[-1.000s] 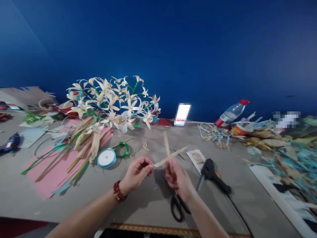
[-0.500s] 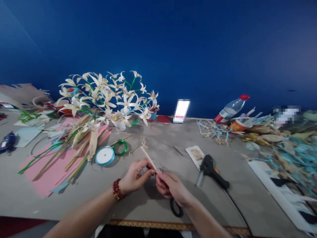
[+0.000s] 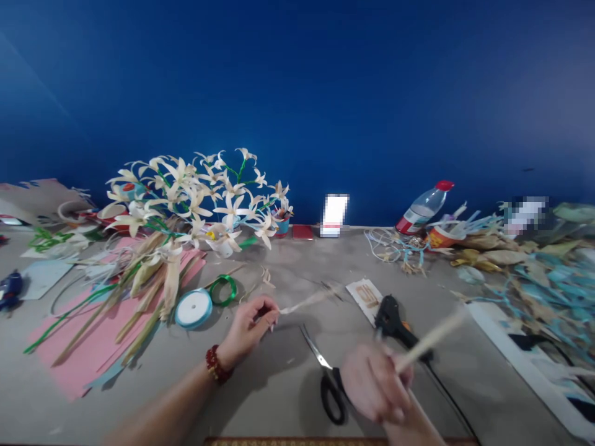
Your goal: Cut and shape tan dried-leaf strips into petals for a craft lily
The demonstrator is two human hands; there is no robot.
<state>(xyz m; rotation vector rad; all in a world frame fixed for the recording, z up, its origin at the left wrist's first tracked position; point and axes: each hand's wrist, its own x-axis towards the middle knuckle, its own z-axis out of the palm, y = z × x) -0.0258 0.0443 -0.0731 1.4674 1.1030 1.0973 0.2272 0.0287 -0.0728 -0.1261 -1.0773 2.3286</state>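
Note:
My left hand, with a red bead bracelet on its wrist, is closed in a pinch on a thin pale husk strip that points right and slightly up. To the lower right, my right hand is smeared by motion. It is closed on a wider pale husk strip, which slants up over the black glue gun. Black-handled scissors lie on the table just left of my right hand, their blades pointing up and left.
White husk flowers stand at the back left. Below them are dried husks on pink paper, a ribbon spool and green tape. A plastic bottle leans at the back right. The glue gun's cord trails toward the front edge.
My hands have moved apart; the right went right and down with its strip. Each now holds a separate strip, where both were together at one pale piece. The scissors are now uncovered.

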